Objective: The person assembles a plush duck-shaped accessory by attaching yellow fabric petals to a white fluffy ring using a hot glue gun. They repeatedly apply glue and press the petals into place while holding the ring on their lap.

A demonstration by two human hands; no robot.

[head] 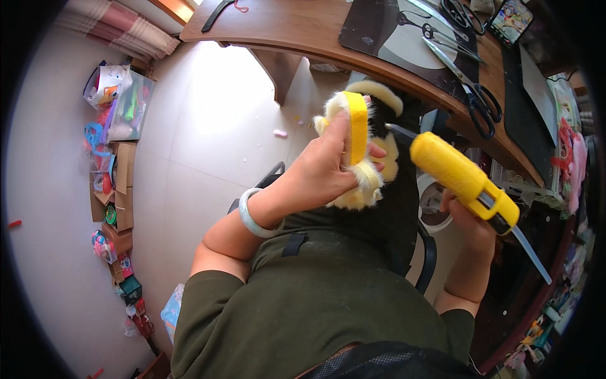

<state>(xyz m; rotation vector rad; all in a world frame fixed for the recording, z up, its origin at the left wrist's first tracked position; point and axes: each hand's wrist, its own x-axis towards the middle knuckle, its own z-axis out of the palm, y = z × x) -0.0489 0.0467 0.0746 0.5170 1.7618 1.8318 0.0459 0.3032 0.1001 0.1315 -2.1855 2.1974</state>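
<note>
My left hand (318,168) holds a fluffy pale-yellow craft piece (352,196) above my lap. A smooth bright-yellow strip (357,125) runs along its upper part, and my fingers wrap partly behind it. My right hand (466,220) grips a yellow hot glue gun (461,173) from below. Its nozzle points left toward the craft piece, with a gap between them, and a translucent glue stick (532,256) sticks out of the rear end. On my dark-clothed lap, behind the left hand, rest a curved pale-yellow fuzzy strip (378,92) and another fuzzy yellow piece (389,158).
Ahead is a wooden desk (293,23). Large dark-handled scissors (466,83) overhang its front edge beside smaller black scissors (428,31) and a phone (511,21). Cardboard boxes (124,180) and a clear plastic bin (135,106) line the left wall. Scraps (280,133) lie on the floor.
</note>
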